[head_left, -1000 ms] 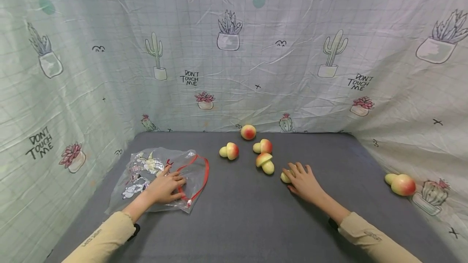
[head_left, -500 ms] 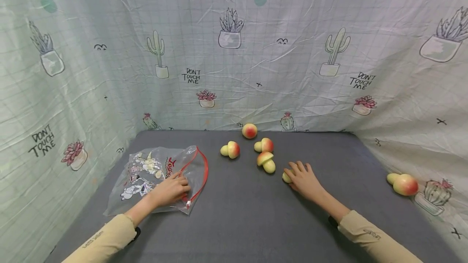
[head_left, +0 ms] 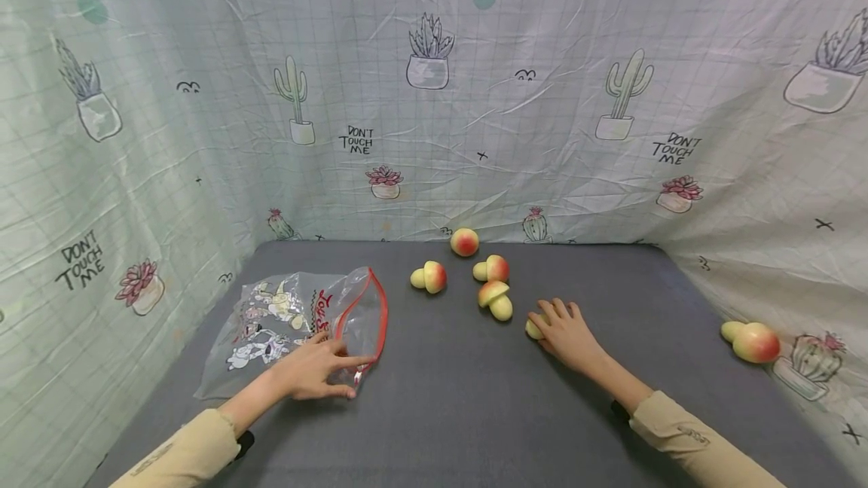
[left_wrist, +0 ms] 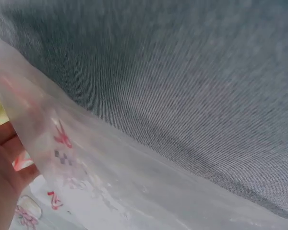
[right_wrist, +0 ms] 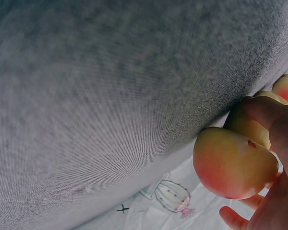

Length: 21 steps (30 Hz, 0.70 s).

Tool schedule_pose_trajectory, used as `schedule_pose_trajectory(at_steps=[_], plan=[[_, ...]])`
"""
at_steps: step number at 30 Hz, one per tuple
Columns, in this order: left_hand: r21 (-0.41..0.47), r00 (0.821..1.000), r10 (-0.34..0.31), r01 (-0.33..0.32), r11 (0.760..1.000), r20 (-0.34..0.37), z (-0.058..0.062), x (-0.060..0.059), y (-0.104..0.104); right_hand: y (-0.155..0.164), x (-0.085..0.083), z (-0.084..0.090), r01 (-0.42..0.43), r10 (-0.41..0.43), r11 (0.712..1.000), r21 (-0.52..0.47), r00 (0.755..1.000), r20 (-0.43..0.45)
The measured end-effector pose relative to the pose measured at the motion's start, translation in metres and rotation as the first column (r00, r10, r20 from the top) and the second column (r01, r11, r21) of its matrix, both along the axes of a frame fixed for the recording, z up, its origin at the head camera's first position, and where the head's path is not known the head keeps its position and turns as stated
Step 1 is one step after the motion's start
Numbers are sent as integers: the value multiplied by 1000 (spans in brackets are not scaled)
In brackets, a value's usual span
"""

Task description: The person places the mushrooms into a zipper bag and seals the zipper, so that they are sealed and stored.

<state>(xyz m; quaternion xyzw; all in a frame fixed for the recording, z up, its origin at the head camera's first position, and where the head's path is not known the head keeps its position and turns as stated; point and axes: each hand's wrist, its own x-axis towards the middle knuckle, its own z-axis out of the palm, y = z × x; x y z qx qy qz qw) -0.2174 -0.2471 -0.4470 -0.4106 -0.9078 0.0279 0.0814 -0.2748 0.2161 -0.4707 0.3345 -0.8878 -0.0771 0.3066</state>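
My right hand grips a toy mushroom, yellow with a red-flushed cap, on the dark table. In the right wrist view the thumb lies over its stem and the cap shows under the palm; in the head view only its pale end peeks out by the fingers. On the left, my left hand rests at the mouth of a clear plastic drawstring bag printed with cartoon figures. Its index finger and thumb are spread apart near the red drawstring. The left wrist view shows the fingers beside the bag's film.
Several more toy mushrooms lie about: a left one, a back one, a right one of the group and a front one. Another mushroom lies far right by the patterned curtain around the table.
My left hand has shifted toward the near side of the bag's mouth, and its fingers have spread. The printed lettering is less covered. The right hand stays on the mushroom.
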Motion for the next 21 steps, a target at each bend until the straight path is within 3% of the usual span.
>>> schedule_pose_trajectory(at_steps=[5, 14, 17, 21], plan=[[-6, 1000, -14, 15, 1000, 14, -2, 7, -4, 1, 1, 1, 5, -5, 1000, 4, 1000, 15], [20, 980, -104, 109, 994, -172, -12, 4, -5, 3, 2, 0, 8, -8, 1000, 22, 1000, 9], [19, 983, -90, 94, 995, -158, -13, 4, -3, 4, 3, 1, 10, -10, 999, 32, 1000, 9], [24, 995, -52, 54, 998, -86, -13, 4, 1, 6, 4, 2, 11, -11, 999, 36, 1000, 4]])
